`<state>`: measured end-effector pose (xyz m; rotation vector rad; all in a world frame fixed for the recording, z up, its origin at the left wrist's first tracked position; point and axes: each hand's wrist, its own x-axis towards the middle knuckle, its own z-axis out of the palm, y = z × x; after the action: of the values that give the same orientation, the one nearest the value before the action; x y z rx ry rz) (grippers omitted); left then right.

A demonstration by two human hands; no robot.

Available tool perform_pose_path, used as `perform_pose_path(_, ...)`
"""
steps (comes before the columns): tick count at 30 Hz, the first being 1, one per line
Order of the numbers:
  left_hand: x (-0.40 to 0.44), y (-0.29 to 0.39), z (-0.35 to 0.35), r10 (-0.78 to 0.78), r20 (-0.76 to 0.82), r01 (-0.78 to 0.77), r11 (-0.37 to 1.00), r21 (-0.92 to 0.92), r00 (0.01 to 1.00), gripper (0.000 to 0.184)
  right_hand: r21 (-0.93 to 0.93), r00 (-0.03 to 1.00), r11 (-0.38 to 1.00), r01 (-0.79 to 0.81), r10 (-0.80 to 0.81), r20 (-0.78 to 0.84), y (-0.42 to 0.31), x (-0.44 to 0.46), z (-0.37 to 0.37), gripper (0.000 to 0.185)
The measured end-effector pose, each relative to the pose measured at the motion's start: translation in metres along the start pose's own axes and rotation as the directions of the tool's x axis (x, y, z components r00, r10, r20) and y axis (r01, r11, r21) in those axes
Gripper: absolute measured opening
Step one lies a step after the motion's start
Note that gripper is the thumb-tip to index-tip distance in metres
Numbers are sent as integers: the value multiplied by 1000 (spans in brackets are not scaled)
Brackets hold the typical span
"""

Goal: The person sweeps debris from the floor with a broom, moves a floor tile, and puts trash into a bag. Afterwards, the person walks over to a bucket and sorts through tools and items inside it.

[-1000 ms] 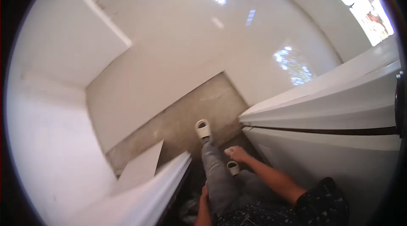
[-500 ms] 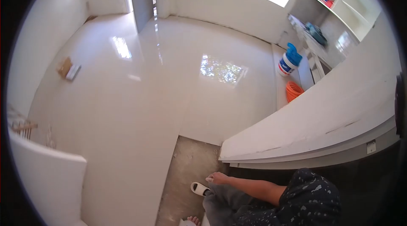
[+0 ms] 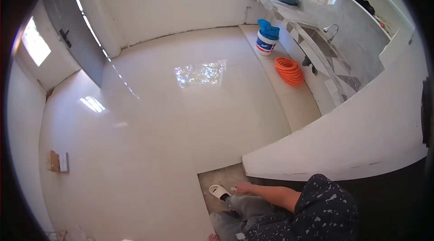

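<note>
My right hand (image 3: 244, 187) reaches over my knee, its fingers closed. A small white object (image 3: 233, 189) shows at its fingertips, too small to name. Beside it is a cream slide sandal (image 3: 219, 191) on my foot, over a bare concrete strip (image 3: 217, 178). Only part of my left hand (image 3: 213, 237) shows at the bottom edge; its grip is hidden. I wear grey trousers (image 3: 253, 207) and a dark speckled shirt (image 3: 323, 209).
Glossy tiles (image 3: 135, 150) cover the floor. A low white wall (image 3: 334, 137) rises at right. Beyond stand a bucket with a blue bag (image 3: 266, 42), a coiled orange hose (image 3: 289, 71) and a counter sink (image 3: 316, 40). Small boxes (image 3: 58, 162) lie left, below a grey door (image 3: 74, 24).
The view has turned, bringing the sink and whole hose into sight and the door further left. My right hand stays closed near the sandal. Less of my left hand shows.
</note>
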<state>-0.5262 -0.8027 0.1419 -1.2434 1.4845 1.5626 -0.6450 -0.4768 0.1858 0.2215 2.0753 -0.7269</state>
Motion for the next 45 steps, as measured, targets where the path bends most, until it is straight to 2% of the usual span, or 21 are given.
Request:
perform_pose_path(2, 14, 32, 24, 0, 53, -3, 999, 41, 999, 41, -15, 994, 1000, 0, -1, -108, -5, 10, -17, 59)
perform_pose_path(3, 19, 51, 39, -5, 77, 0, 998, 67, 997, 41, 73, 994, 994, -80, 84, -63, -6, 17, -26, 60)
perform_pose_path(6, 38, 105, 71, -16, 130, -2, 990, 139, 991, 40, 119, 975, 992, -39, 64, -213, -20, 8, -59, 59)
perform_pose_path(12, 83, 208, 98, -51, 234, -33, 939, 343, 971, 38, 238, 952, 954, -181, 231, -202, -17, 7, -104, 54)
perform_pose_path(14, 100, 250, 101, -65, 268, -54, 908, 416, 961, 38, 166, 944, 941, -295, 314, -100, -12, 16, -118, 54)
perform_pose_path(17, 122, 302, 101, -84, 291, -76, 865, 496, 953, 37, 159, 934, 932, -326, 344, -102, -18, 12, -145, 54)
perform_pose_path(19, 136, 340, 89, -75, 301, -102, 842, 531, 951, 37, 269, 919, 931, -248, 314, -239, -20, 30, -156, 52)
perform_pose_path(21, 154, 376, 65, -34, 349, -168, 830, 532, 937, 36, 276, 840, 916, -292, 384, -383, -49, 23, -186, 30)
perform_pose_path(22, 163, 395, 49, 7, 403, -232, 827, 512, 915, 36, 199, 908, 971, -131, 198, -370, -36, 36, -187, 29)
perform_pose_path(23, 170, 410, 30, 53, 448, -292, 825, 485, 893, 36, 15, 930, 988, -156, 152, -334, -30, 49, -180, 31)
perform_pose_path(24, 182, 422, 41, 64, 315, -175, 924, 340, 947, 29, 453, 825, 849, -272, 448, -345, -64, 28, -205, 32)
perform_pose_path(25, 177, 442, 59, 66, 188, -134, 916, 378, 980, 26, 494, 772, 854, -164, 423, -474, -51, 38, -190, 45)
perform_pose_path(26, 178, 454, 71, 77, 196, -140, 933, 331, 978, 26, 513, 750, 837, -191, 461, -474, -52, 36, -186, 47)
perform_pose_path(27, 189, 470, 71, -11, 317, -81, 958, 274, 949, 24, 530, 734, 819, -220, 497, -463, -55, 31, -183, 49)
perform_pose_path(28, 178, 478, 79, 108, 387, -256, 899, 354, 916, 23, 493, 790, 842, -219, 450, -417, -52, 25, -182, 50)
perform_pose_path(30, 147, 491, 103, 166, 318, -288, 875, 389, 933, 21, 465, 856, 862, -203, 387, -344, -61, 14, -172, 51)
perform_pose_path(32, 142, 490, 118, 147, 235, -237, 875, 423, 961, 21, 601, 813, 720, -346, 550, -191, -54, 3, -172, 51)
perform_pose_path(37, 136, 464, 126, -31, 417, -265, 729, 631, 908, 35, 603, 777, 698, -385, 598, -197, -44, -20, -183, 50)
perform_pose_path(40, 123, 457, 136, -62, 371, -202, 750, 630, 927, 28, 624, 706, 665, -411, 665, -244, -41, -28, -205, 47)
perform_pose_path(44, 124, 472, 144, -53, 354, -195, 754, 628, 934, 28, 565, 695, 731, -384, 631, -344, -21, -17, -209, 50)
perform_pose_path(45, 132, 477, 144, -62, 345, -181, 759, 625, 937, 28, 646, 683, 676, -353, 659, -316, -19, -13, -211, 51)
